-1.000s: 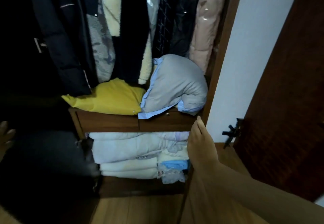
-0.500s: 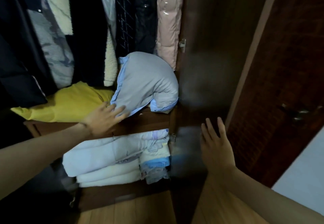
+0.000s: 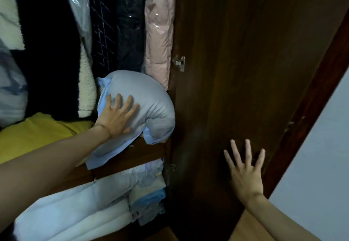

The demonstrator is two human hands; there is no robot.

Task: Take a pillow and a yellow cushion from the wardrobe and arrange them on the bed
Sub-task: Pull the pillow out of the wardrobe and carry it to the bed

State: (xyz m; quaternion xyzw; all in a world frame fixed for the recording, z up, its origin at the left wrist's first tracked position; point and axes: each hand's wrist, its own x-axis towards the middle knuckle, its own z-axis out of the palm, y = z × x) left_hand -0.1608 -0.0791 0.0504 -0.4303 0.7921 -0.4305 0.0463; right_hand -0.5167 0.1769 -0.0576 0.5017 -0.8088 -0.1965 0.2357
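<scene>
A grey-blue pillow (image 3: 151,108), folded over on itself, sits on the wardrobe's wooden shelf (image 3: 136,155) against the right side. My left hand (image 3: 117,116) lies flat on the pillow's front with fingers spread, not closed around it. The yellow cushion (image 3: 37,137) lies on the same shelf to the left of the pillow, partly hidden by my left forearm and by hanging clothes. My right hand (image 3: 245,171) is open, fingers spread, flat against the dark wooden wardrobe door (image 3: 245,70).
Hanging coats and plastic-covered garments (image 3: 113,23) fill the space above the shelf. Folded pale bedding (image 3: 85,203) is stacked below it. A pale wall (image 3: 324,155) is at the right, wooden floor (image 3: 245,231) below.
My left hand moved from the pillow's lower left edge up onto its front. The view shifted closer and rightwards. My right hand stays against the door.
</scene>
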